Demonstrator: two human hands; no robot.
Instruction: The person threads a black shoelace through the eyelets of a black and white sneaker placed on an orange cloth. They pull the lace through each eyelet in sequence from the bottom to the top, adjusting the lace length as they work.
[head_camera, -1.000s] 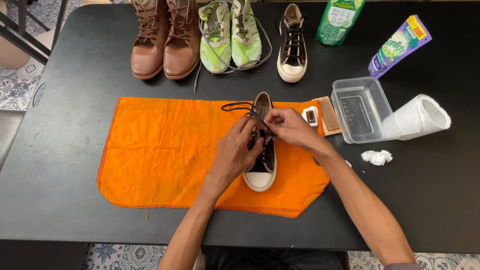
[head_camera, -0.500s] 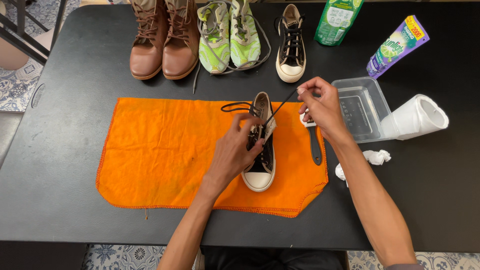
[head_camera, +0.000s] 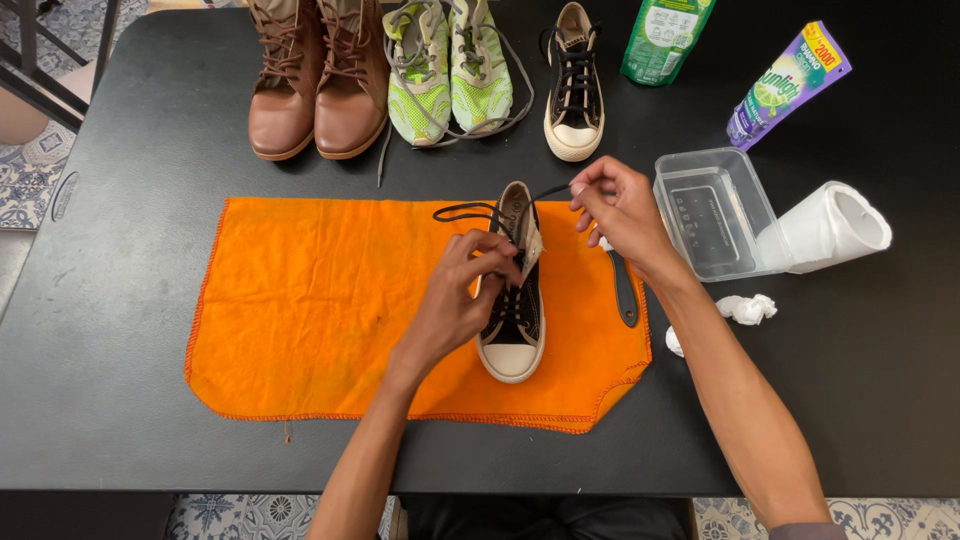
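Left hand (head_camera: 465, 290) grips the black sneaker (head_camera: 513, 300) on the orange cloth (head_camera: 320, 310); right hand (head_camera: 620, 205) pinches its lace (head_camera: 548, 192).

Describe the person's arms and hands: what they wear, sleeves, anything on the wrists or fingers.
Both forearms are bare from the frame's bottom edge to the fingers. The left hand and right hand wear no gloves, and no watch, bracelet or ring shows. Only a small corner of grey sleeve appears at the right arm's upper end; the left arm shows no sleeve in view.
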